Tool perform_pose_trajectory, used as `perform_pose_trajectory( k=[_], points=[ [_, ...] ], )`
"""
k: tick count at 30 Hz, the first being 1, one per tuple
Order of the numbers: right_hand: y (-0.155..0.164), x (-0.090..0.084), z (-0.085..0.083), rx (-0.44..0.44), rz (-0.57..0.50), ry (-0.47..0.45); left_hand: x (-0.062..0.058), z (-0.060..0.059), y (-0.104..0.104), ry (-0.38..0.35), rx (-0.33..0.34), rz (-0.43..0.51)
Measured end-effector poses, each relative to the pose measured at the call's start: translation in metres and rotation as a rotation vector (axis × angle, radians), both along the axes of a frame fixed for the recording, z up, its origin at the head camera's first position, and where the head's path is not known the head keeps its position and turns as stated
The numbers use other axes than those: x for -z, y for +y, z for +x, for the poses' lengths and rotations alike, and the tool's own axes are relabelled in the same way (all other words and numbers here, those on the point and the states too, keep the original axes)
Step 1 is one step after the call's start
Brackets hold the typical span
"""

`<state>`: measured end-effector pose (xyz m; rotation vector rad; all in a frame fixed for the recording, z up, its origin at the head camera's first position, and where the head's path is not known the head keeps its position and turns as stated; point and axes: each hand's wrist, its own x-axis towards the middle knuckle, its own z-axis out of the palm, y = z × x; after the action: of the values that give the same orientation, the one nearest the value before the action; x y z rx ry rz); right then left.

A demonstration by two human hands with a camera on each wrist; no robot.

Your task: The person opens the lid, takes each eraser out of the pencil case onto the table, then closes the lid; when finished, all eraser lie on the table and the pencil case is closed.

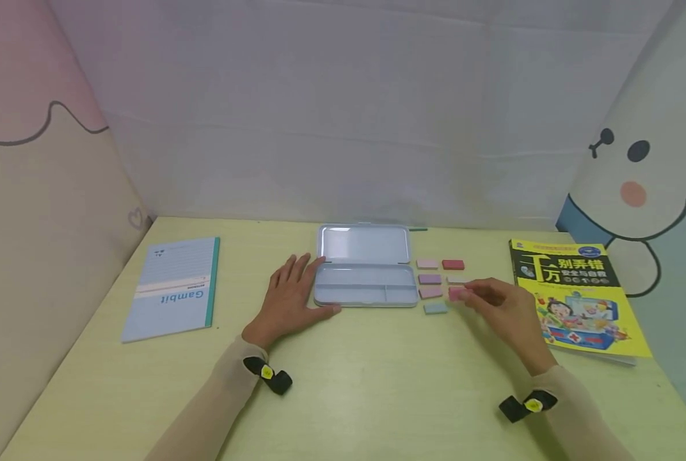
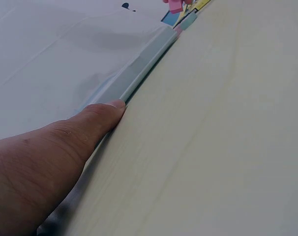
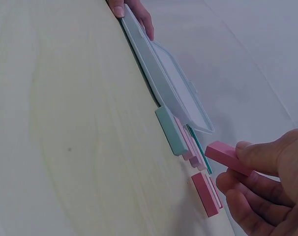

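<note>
A light-blue hinged case (image 1: 367, 305) lies with its lid (image 1: 363, 244) raised back, its tray split into compartments. My left hand (image 1: 290, 294) rests at the case's left end, fingers spread and thumb (image 2: 102, 115) against the front edge. My right hand (image 1: 507, 314) pinches a small pink rectangular block (image 3: 225, 156) between thumb and fingers, above the table in the right wrist view. Beside the case's right end lie a mint block (image 1: 435, 308), a purple block (image 1: 430, 279), a red block (image 1: 453, 264) and several pale pink or whitish ones. Another pink block (image 3: 205, 194) lies below my right hand.
A blue notebook (image 1: 173, 288) lies on the left of the table (image 1: 343, 390). On the right is a yellow and black book (image 1: 579, 301), near my right wrist. A thin green strip (image 1: 418, 229) shows behind the case. A pale curtain (image 1: 331, 128) hangs behind.
</note>
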<state>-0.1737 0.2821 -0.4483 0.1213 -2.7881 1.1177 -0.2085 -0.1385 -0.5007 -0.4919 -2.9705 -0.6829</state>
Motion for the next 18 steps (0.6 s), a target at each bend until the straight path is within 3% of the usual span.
perform_pose_trajectory(
  k=[10,18],
  points=[
    [0.0068,0.0043,0.003,0.041,0.041,-0.174,0.0001,0.0005,-0.001,-0.007,0.0,0.005],
    [0.0032,0.0056,0.0013,0.073,0.119,-0.191,0.0,-0.0004,-0.0003,-0.007,0.0,0.0]
  ],
)
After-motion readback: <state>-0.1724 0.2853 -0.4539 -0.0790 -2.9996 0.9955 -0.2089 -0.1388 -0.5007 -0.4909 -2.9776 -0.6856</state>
